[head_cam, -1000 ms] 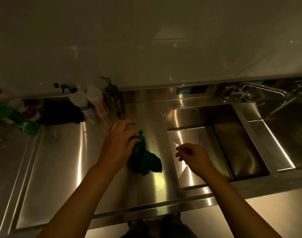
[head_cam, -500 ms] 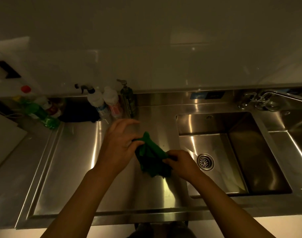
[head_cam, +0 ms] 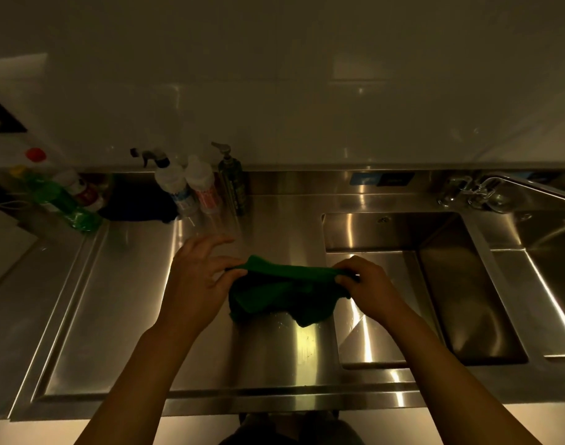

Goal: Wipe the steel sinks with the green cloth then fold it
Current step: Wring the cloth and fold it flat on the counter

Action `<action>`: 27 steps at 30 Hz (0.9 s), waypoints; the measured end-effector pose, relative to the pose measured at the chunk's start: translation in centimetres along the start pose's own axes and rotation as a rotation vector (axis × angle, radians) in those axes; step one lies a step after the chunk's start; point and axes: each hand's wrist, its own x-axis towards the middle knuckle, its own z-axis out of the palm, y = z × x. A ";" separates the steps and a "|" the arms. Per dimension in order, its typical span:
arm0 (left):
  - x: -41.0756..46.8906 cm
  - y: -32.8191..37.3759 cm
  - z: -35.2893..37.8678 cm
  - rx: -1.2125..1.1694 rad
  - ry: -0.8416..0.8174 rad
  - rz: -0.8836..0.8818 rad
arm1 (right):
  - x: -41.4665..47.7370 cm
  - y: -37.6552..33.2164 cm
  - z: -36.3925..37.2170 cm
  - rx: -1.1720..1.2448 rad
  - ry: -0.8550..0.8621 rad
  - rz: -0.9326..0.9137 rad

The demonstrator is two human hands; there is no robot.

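Stretching the top edge of the green cloth (head_cam: 284,290), the left hand (head_cam: 197,281) pinches its nine o'clock corner, spare fingers spread, and the right hand (head_cam: 367,287) pinches the three o'clock corner. The slack droops onto the drainboard (head_cam: 130,300) at the sink's (head_cam: 435,284) nine o'clock, apparently to square it for folding.

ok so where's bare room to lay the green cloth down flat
Bare drainboard lies left of the left hand, out to its raised rim, and between the green cloth and the front edge. The back wall is crowded: spray bottle, pump bottle, green bottle.
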 end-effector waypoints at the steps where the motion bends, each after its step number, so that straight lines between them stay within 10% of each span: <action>1: 0.1 0.2 0.1 -0.005 0.002 -0.005 | 0.0 -0.1 -0.1 -0.023 -0.001 -0.017; 17: 1.3 0.9 -0.5 -0.004 0.186 0.048 | 0.3 0.7 0.6 -0.227 -0.004 -0.140; 22: 0.5 -0.8 0.9 0.076 -0.103 -0.252 | 0.5 -1.9 -0.4 -0.132 -0.071 -0.033; 27: -0.3 2.6 3.9 -0.108 -0.303 -0.138 | 0.6 -6.3 -0.3 -0.084 -0.265 -0.062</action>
